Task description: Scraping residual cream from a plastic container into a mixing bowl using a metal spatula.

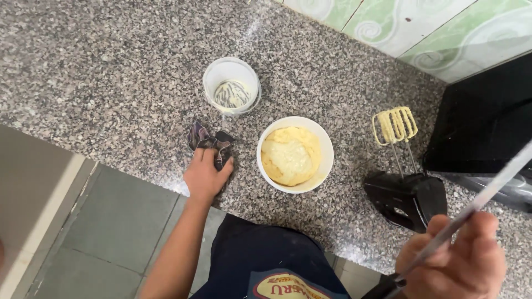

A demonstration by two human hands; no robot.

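Note:
My left hand [205,175] presses flat on a dark patterned cloth [209,143] on the speckled granite counter [111,72], near its front edge. Just right of the cloth stands a white bowl [323,166] with pale yellow batter. My right hand [457,263], low at the right, grips a long thin metal utensil [487,196] that slants up to the right; its working end is out of view.
A clear plastic container [231,86] with batter smears stands behind the cloth. A black hand mixer [407,196] lies right of the bowl, its beaters [394,125] coated in batter. A black appliance [487,122] fills the right side. Green tiled wall behind, grey floor tiles below.

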